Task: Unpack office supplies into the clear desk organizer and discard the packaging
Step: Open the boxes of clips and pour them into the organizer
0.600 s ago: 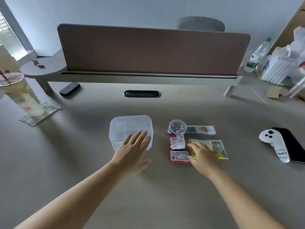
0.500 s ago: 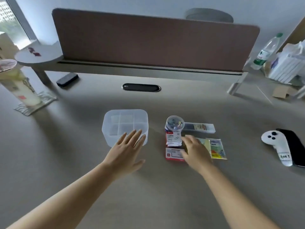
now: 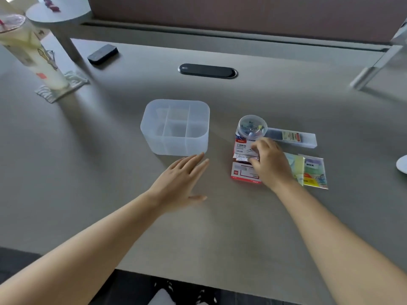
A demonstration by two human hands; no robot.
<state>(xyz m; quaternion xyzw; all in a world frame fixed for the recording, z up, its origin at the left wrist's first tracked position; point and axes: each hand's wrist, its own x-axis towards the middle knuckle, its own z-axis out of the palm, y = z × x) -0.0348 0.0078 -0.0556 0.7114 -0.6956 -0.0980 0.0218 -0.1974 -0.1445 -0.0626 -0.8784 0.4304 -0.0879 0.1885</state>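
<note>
The right hand (image 3: 272,161) is laid over the red-and-white boxes (image 3: 242,148), its fingers curled down onto the upper one; whether that box is actually pinched or only touched cannot be told, since the fingertips are blurred. The left hand (image 3: 184,180) is held flat and spread, nothing in it, just near of the clear organizer (image 3: 176,126), whose compartments look unfilled. A first pick is judged to be in hand: nothing has been unpacked yet. A second red box (image 3: 242,173) is seen near of the first, partly covered by the wrist. A round clear tub (image 3: 252,128) of coloured clips is stood at the far end of the stack, and a long clear case (image 3: 293,138) is laid to its right. Sticky-note packs (image 3: 313,170) are spread right of the hand. Next, a firm grasp on one box would be called for, a lift clear of the stack, then both hands to open it. Printing on the boxes is too small to be read. No bin for packaging is shown. A white object (image 3: 402,164) is cut off at the right edge.
</note>
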